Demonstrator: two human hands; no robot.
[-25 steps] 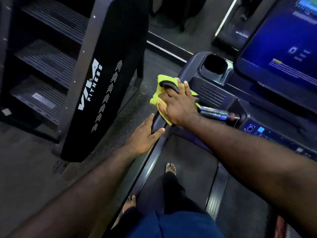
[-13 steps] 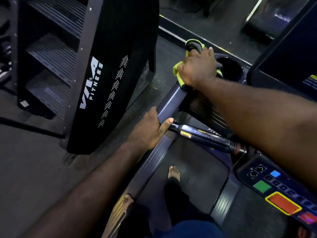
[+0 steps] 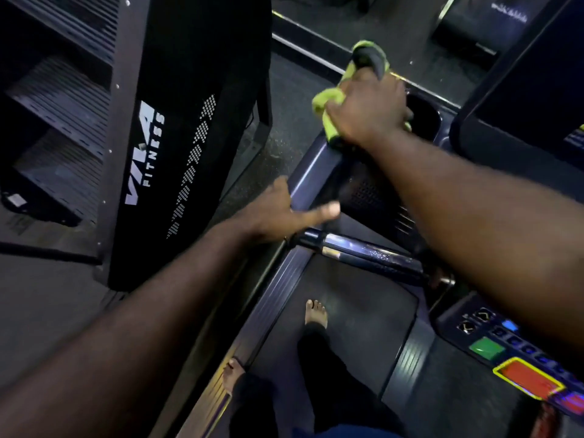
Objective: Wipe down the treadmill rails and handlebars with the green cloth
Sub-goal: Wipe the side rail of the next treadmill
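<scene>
Head view: my right grip [image 3: 368, 105] is closed round the green cloth [image 3: 327, 101], clamping it onto the far end of the side rail [image 3: 313, 172]; green bunches out on the left of the knuckles and shows again beyond them, wrapped about the black handlebar tip [image 3: 369, 58]. So the cloth lies under and around that grip, touching the rail, with the cup holder [image 3: 423, 115] just beside it on the right.

The relation that matters to me is the rail's long axis: it runs from the cloth down and leftward toward my body, ending where my left grip [image 3: 278, 213] sits. That grip is wide, thumb splayed out across the rail, fingers laid against its outer edge; I cannot see them closing round it.

I judge a stroke along the rail would pull toward me, straight at the left grip, which stands in the cloth's path and would have to lift clear. The right grip is the only one on the cloth; the left is well apart from it.

The cross handlebar [image 3: 363, 252] branches rightward from beside the left grip, passing under my right forearm; it lies nearer me than the cloth, above the belt [image 3: 347, 311], and looks untouched.
</scene>
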